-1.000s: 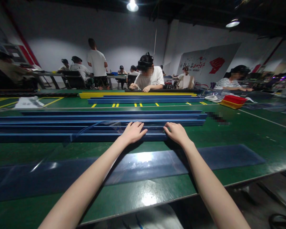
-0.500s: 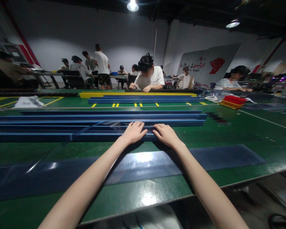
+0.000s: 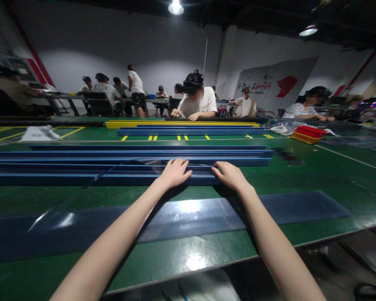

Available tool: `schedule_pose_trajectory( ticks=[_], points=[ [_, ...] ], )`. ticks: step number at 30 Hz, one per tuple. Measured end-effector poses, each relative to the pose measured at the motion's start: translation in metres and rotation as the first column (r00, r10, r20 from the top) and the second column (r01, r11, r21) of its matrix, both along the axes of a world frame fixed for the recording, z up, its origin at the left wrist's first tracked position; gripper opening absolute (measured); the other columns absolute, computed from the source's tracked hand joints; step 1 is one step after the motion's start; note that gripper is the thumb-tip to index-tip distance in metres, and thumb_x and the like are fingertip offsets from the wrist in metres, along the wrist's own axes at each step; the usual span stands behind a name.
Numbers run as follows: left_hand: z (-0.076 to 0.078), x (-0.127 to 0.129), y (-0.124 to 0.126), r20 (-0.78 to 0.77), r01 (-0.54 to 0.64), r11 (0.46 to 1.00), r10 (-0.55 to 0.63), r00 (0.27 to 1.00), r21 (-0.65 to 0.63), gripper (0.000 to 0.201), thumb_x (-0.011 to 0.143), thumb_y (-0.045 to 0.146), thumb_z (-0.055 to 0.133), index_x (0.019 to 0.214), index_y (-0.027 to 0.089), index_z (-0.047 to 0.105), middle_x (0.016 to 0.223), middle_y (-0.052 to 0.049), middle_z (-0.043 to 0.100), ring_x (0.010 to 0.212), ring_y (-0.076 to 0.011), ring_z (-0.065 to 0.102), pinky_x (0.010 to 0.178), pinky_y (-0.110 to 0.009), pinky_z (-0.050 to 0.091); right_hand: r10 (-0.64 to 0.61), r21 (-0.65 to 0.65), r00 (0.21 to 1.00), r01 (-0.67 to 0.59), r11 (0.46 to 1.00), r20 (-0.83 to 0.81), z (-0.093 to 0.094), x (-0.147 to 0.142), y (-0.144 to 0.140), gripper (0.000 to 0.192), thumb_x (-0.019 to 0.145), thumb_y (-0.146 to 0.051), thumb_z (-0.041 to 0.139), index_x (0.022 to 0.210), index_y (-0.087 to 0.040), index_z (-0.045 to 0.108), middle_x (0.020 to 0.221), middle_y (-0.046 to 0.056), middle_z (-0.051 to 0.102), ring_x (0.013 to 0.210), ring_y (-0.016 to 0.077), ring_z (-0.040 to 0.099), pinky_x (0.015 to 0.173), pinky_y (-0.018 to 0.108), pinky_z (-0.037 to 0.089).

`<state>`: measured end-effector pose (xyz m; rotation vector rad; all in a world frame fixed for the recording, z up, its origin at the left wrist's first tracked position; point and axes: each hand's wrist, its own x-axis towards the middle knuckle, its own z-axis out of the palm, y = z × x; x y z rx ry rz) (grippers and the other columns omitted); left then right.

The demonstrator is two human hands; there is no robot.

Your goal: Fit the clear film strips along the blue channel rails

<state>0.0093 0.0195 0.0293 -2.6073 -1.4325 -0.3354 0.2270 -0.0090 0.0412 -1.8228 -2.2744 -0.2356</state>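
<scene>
While both forearms are slanting inward over the green table (image 3: 326, 175), the left hand (image 3: 175, 173) is lying palm down across the nearest blue rail (image 3: 203, 180), its fingers pointing away from the person and its thumb angling toward the right hand (image 3: 231, 174). That one is arching over the same rail, a little apart from the left, its fingers bending and its thumb sitting close to them. From where I'm standing, I can't tell whether either hand is gripping anything or just resting. More rails (image 3: 250, 161) are lying behind this one, and clear film (image 3: 148, 164) is curving just beside the left hand. Nearer the person, a clear strip (image 3: 301, 205) is lying flat beneath the forearms.
</scene>
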Motion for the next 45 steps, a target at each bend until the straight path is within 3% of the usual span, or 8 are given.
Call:
schedule_pose_trajectory(
  ticks=[6,12,16,25,34,37,42,45],
  points=[
    [-0.001,0.003,-0.003,0.008,-0.014,0.999,0.015,1.0,-0.04,0.046,0.088,0.038,0.028,0.123,0.014,0.045,0.129,-0.011,0.047,0.12,-0.0224,0.04,0.1,-0.041,0.028,-0.004,0.075,0.997,-0.001,0.997,0.072,-0.001,-0.001,0.001,0.031,0.089,-0.036,0.034,0.092,-0.018,0.058,0.093,0.008,0.065,0.088,0.019,0.058,0.072,0.027,0.037],
    [-0.001,0.01,-0.008,0.01,-0.018,0.999,0.018,1.0,-0.044,0.047,0.089,0.037,0.027,0.125,0.011,0.043,0.129,-0.012,0.047,0.12,-0.0226,0.04,0.101,-0.042,0.027,0.162,0.125,0.984,-0.17,0.977,0.072,-0.008,-0.016,0.0,0.028,0.089,-0.032,0.037,0.098,-0.017,0.058,0.108,0.009,0.061,0.101,0.0186,0.052,0.084,0.028,0.034],
    [-0.001,0.011,-0.008,0.024,0.0,0.999,0.001,1.0,-0.049,0.045,0.089,0.038,0.028,0.124,0.013,0.043,0.131,-0.012,0.045,0.12,-0.0222,0.039,0.1,-0.041,0.028,0.193,0.093,0.979,-0.198,0.976,0.057,-0.009,-0.023,0.0,0.03,0.089,-0.031,0.035,0.103,-0.016,0.057,0.107,0.009,0.061,0.1,0.0181,0.052,0.083,0.028,0.034],
    [0.004,0.007,-0.005,0.069,0.033,0.998,-0.03,0.997,-0.047,0.043,0.09,0.036,0.026,0.123,0.017,0.046,0.129,-0.008,0.047,0.119,-0.0208,0.04,0.099,-0.038,0.029,0.061,0.021,0.998,-0.062,0.998,0.025,0.003,-0.012,-0.003,0.033,0.09,-0.037,0.032,0.097,-0.021,0.059,0.098,0.006,0.064,0.093,0.0164,0.056,0.074,0.024,0.037],
    [0.001,0.003,-0.003,0.044,0.022,0.999,-0.02,0.999,-0.043,0.043,0.09,0.036,0.026,0.123,0.016,0.046,0.129,-0.009,0.048,0.119,-0.0211,0.04,0.099,-0.039,0.03,-0.084,0.086,0.989,0.074,0.993,0.119,0.001,0.005,0.0,0.033,0.089,-0.037,0.033,0.089,-0.018,0.059,0.086,0.008,0.066,0.082,0.019,0.058,0.068,0.027,0.034],
    [-0.001,0.004,-0.004,0.048,0.023,0.999,-0.021,0.999,-0.044,0.044,0.09,0.037,0.027,0.123,0.016,0.046,0.128,-0.009,0.048,0.119,-0.0215,0.041,0.099,-0.04,0.029,-0.026,0.108,0.994,0.014,0.994,0.107,-0.001,0.0,0.001,0.031,0.089,-0.035,0.033,0.091,-0.017,0.059,0.091,0.009,0.065,0.09,0.0196,0.056,0.074,0.028,0.033],
    [-0.002,0.006,-0.004,0.052,0.028,0.999,-0.026,0.998,-0.043,0.043,0.09,0.036,0.027,0.123,0.016,0.046,0.128,-0.009,0.048,0.119,-0.0209,0.04,0.1,-0.039,0.029,0.177,0.12,0.981,-0.186,0.975,0.083,-0.005,-0.017,-0.002,0.029,0.09,-0.033,0.034,0.1,-0.018,0.057,0.102,0.008,0.063,0.097,0.0183,0.052,0.081,0.028,0.032],
    [-0.001,0.007,-0.004,0.06,0.027,0.999,-0.024,0.998,-0.046,0.043,0.09,0.036,0.027,0.123,0.016,0.046,0.129,-0.009,0.047,0.119,-0.0211,0.04,0.099,-0.038,0.029,0.191,0.097,0.976,-0.202,0.975,0.108,-0.005,-0.023,-0.003,0.03,0.09,-0.031,0.033,0.1,-0.017,0.057,0.101,0.008,0.062,0.096,0.0189,0.052,0.08,0.029,0.032]
  ],
)
